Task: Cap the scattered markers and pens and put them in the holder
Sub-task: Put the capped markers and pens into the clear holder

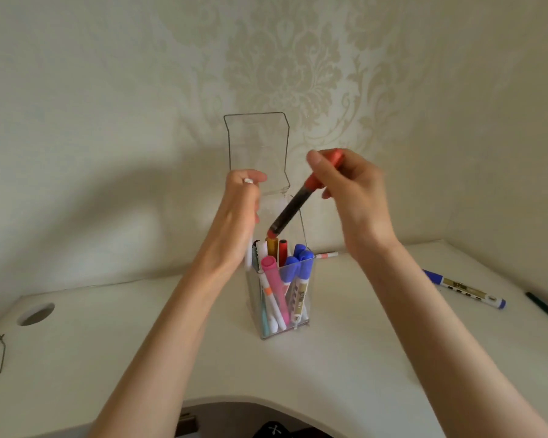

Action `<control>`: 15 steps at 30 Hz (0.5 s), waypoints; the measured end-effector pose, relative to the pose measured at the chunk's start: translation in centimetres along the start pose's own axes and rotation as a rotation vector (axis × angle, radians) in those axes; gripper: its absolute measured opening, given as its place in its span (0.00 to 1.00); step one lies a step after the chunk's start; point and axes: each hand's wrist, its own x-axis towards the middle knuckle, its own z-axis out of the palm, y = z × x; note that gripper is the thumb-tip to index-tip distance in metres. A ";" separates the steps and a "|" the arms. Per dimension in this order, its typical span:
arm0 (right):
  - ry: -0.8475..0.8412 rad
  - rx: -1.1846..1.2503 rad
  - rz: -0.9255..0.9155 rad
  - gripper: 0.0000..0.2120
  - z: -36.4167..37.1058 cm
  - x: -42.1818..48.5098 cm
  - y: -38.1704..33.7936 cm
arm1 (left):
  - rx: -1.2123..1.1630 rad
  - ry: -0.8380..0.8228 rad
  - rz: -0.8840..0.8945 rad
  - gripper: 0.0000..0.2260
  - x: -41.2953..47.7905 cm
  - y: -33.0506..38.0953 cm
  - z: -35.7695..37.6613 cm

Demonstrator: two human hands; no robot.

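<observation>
A dark red-capped marker [290, 210] is held tilted just above the clear holder [311, 289], clamped at its cap by the right grip [345, 184]. The left grip [239, 213] is raised beside the holder's open lid [257, 143]; whether it is closed on anything cannot be told. A pink marker [274, 279], blue-capped markers [298, 263] and others are stood in the holder. A dark pen [546, 309] is cut off at the right edge of the surface [361, 358].

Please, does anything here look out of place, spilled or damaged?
Yes. A blue marker, a dark pen and a striped pen lie loose on the table, outside the holder. Nothing looks spilled or broken.
</observation>
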 end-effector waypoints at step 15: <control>-0.039 -0.324 -0.112 0.14 0.1 -0.6 5.5 | -0.231 0.152 -0.132 0.14 0.4 -2.3 1.5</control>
